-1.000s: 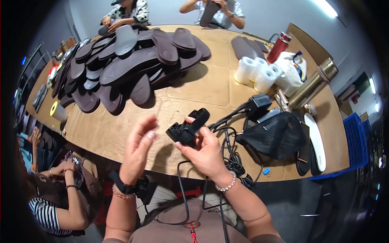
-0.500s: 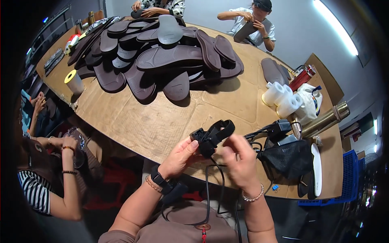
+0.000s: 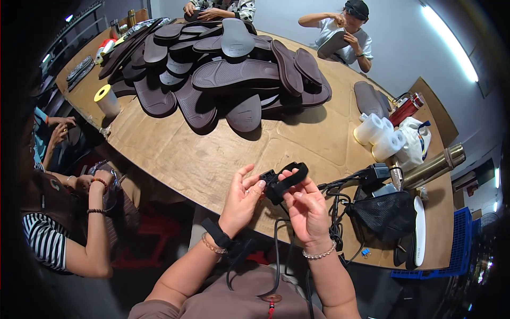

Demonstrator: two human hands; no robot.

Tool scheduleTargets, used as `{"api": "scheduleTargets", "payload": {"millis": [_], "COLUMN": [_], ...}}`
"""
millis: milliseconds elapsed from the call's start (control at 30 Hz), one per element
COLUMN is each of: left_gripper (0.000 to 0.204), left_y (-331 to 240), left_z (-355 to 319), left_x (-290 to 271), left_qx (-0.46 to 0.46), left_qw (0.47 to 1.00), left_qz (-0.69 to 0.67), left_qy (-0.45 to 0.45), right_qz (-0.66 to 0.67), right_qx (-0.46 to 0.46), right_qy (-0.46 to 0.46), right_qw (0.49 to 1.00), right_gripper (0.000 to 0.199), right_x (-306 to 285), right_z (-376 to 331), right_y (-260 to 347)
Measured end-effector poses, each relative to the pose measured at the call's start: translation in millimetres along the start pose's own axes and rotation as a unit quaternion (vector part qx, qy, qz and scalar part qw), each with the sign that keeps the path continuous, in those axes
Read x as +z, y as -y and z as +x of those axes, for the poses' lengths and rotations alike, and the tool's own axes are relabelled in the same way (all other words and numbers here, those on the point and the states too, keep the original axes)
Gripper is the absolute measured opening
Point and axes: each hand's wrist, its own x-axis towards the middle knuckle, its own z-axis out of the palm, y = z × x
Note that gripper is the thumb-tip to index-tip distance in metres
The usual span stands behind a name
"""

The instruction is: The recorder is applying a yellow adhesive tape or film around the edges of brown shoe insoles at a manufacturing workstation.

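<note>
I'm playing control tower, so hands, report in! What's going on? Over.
Left hand holding black device; right hand gripping its strap. Black cable dangling between forearms. Brown soles piled farther off, clear of both hands.

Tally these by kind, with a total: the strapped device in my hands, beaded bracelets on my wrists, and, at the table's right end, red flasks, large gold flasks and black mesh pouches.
Black strapped device: 1
Beaded bracelets: 2, one per wrist
Red flask: 1
Large gold flask: 1
Black mesh pouch: 1
Total: 6
</note>
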Motion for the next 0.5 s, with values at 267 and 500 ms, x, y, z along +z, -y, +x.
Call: {"api": "scheduleTargets", "payload": {"millis": [267, 500], "left_gripper": [0.050, 0.045], "left_y": [-2, -4], "left_z": [-12, -7], "left_x": [14, 13], "left_qx": [0.143, 0.165], "left_qw": [0.979, 0.966], "left_qz": [0.143, 0.193], "left_qy": [0.035, 0.041], "right_qz": [-0.001, -0.073], "right_qx": [-0.013, -0.005], "right_qy": [-0.007, -0.031], "right_qw": [1.000, 0.997], "right_gripper": [0.041, 0.044], "right_x": [-8, 5], "right_z": [2, 1], "right_y": [-4, 1]}}
